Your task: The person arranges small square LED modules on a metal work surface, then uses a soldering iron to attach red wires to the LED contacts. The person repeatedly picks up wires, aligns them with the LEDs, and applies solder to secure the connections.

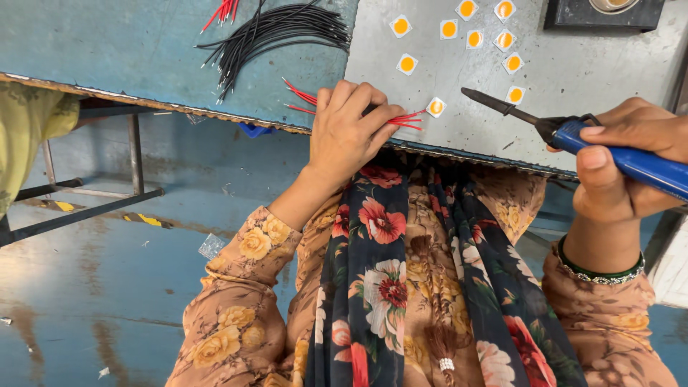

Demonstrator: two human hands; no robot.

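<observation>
Blue-painted metal covers the counter [107, 43] on its left half, and a grey metal sheet [588, 64] lies over its right half, reaching the near edge. Below the edge, toward six o'clock, the person's floral dress and dark flowered scarf fill the lower middle of the view, with the blue floor to the left.

At twelve o'clock from the left hand, a bundle of black wires [272, 32] fans across the blue surface, with a few red wire ends just beside its upper left.

The right hand [631, 161] is at three o'clock of the view, its fingers clenched around the blue handle of a soldering iron [573, 132]. The iron's dark tip points toward ten o'clock and hangs over the grey sheet, near a yellow chip but apart from it.

The left hand [347, 129] rests on the counter's near edge at the centre, fingers curled down and pressing on a small bunch of red wires [401, 120]. The wire ends stick out at both sides of the hand, at nine and three o'clock.

Small white squares with round yellow centres, the LED chips [459, 29], lie scattered on the grey sheet at one o'clock from the left hand. One single chip [436, 107] lies just beside the right-hand tips of the red wires; whether they touch cannot be told.
</observation>
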